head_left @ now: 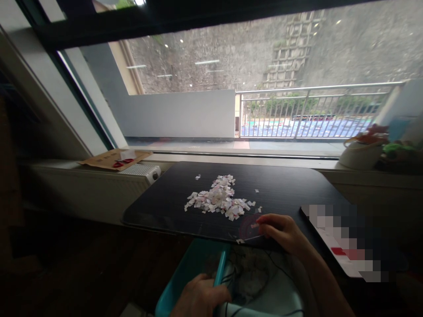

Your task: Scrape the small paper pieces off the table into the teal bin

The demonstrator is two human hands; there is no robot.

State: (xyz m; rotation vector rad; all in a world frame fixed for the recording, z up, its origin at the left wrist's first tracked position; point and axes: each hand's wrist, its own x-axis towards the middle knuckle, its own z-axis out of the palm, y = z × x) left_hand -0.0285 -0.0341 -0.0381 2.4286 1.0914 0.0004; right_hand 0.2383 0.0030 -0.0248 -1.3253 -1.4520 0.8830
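My left hand (202, 296) is closed round the rim of a teal plastic bin (175, 284), below the table's front edge. At that edge, my right hand (286, 231) has its thumb and fingers drawn together over the tabletop. A small pale bit shows by the fingertips; whether they grip it is unclear. Beside them lies a faint, round, pinkish ringed shape (245, 226). Farther back, a loose heap of small cut paper pieces (218, 196) spreads over the black table (277, 180). One stray paper piece (240, 241) rests at the front edge.
A pale container (280, 286) with dark cords stands under the table edge. To the right lies a blurred-out flat item (343, 246). Red-handled scissors (123, 163) sit on brown paper (95, 160) above the radiator (142, 171). A white pot (358, 154) stands by the window.
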